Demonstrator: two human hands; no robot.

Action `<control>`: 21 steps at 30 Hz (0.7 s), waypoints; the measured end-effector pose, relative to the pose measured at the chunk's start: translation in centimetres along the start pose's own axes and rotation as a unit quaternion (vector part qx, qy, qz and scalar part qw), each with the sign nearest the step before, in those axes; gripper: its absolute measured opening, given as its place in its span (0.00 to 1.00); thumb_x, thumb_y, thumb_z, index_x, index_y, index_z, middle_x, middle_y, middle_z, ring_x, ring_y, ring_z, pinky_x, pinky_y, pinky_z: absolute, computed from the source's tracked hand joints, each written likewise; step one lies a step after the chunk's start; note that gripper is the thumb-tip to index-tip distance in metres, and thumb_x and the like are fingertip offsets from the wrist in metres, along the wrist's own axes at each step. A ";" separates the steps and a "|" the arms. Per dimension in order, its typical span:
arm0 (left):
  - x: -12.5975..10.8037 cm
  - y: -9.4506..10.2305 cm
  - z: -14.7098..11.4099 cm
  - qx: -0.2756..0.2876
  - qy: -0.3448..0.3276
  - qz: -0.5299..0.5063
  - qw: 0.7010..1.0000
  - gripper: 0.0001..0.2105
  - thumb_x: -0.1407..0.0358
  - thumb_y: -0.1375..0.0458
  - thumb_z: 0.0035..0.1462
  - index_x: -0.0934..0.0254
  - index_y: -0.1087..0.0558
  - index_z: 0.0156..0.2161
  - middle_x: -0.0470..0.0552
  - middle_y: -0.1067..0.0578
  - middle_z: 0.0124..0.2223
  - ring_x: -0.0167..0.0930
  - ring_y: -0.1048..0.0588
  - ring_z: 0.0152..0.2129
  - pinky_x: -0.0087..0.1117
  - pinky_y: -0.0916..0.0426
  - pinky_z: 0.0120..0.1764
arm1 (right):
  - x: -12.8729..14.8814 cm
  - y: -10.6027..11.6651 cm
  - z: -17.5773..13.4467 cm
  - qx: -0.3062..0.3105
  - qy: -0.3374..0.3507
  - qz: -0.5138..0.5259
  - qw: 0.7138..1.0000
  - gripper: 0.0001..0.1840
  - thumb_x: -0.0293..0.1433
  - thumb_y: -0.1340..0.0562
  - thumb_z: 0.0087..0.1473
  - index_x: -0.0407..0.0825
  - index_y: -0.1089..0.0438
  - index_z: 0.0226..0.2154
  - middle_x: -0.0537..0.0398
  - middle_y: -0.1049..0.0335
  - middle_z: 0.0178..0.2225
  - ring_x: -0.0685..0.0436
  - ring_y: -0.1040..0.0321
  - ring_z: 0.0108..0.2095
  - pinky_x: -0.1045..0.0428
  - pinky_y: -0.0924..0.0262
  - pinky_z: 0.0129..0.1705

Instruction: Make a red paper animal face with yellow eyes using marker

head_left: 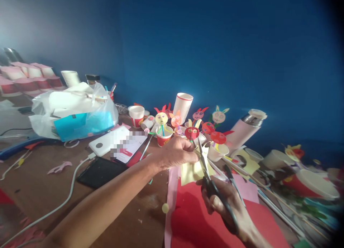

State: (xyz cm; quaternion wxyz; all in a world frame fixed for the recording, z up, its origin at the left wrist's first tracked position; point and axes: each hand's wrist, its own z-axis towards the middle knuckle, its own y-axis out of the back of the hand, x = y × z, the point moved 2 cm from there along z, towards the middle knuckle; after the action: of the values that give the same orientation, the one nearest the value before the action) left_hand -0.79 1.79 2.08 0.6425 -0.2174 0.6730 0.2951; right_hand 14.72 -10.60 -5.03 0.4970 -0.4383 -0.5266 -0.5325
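My right hand (225, 199) grips black-handled scissors (203, 160), its fingers in the loops and the blades pointing up and away. My left hand (179, 152) is closed on pale yellow paper (190, 173), thumb and forefinger pinched at its upper part near the blades. The scissor blades lie across the paper's upper right, where a small cut shape shows. Whether the blades are cutting at this instant is hard to see. Below both hands lies a large red sheet (212, 223) with pink paper (172, 198) under its left edge.
Paper cups (163, 140) with paper animal heads on straws stand behind my hands. A pink thermos (243, 133) leans at the right. On the left are a plastic bag (72, 105), a white power bank (109, 142) with its cable, a phone (131, 147) and a black case (100, 171).
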 end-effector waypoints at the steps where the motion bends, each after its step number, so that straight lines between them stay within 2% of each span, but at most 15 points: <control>1: 0.0 0.0 0.0 0.001 0.000 0.001 1.000 0.09 0.64 0.41 0.40 0.64 0.36 0.19 0.41 0.40 0.20 0.24 0.43 0.20 0.28 0.51 0.24 | -0.1 0.0 0.0 -0.003 -0.001 0.000 1.000 0.28 0.54 0.37 0.47 0.47 0.30 0.39 0.61 0.40 0.20 0.52 0.46 0.19 0.55 0.46 0.23; 12: -0.3 0.4 -0.1 0.014 0.004 0.014 1.000 0.08 0.64 0.41 0.40 0.65 0.35 0.19 0.40 0.41 0.20 0.24 0.43 0.20 0.29 0.51 0.25 | -0.2 0.1 -0.2 -0.020 -0.003 0.000 1.000 0.26 0.51 0.34 0.46 0.47 0.28 0.37 0.62 0.41 0.21 0.54 0.46 0.18 0.57 0.44 0.19; 21: -0.3 0.3 -0.1 0.025 0.007 -0.005 1.000 0.08 0.64 0.40 0.42 0.66 0.32 0.21 0.42 0.36 0.22 0.24 0.41 0.20 0.29 0.49 0.26 | -0.3 0.0 -0.1 -0.036 -0.012 0.011 0.999 0.25 0.49 0.33 0.46 0.46 0.28 0.37 0.62 0.41 0.21 0.54 0.46 0.17 0.57 0.43 0.19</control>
State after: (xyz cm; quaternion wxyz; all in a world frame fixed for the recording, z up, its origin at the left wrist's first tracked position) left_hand -1.03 1.89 2.41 0.6444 -0.2072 0.6835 0.2733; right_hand 14.80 -10.67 -5.34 0.4807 -0.4680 -0.5082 -0.5401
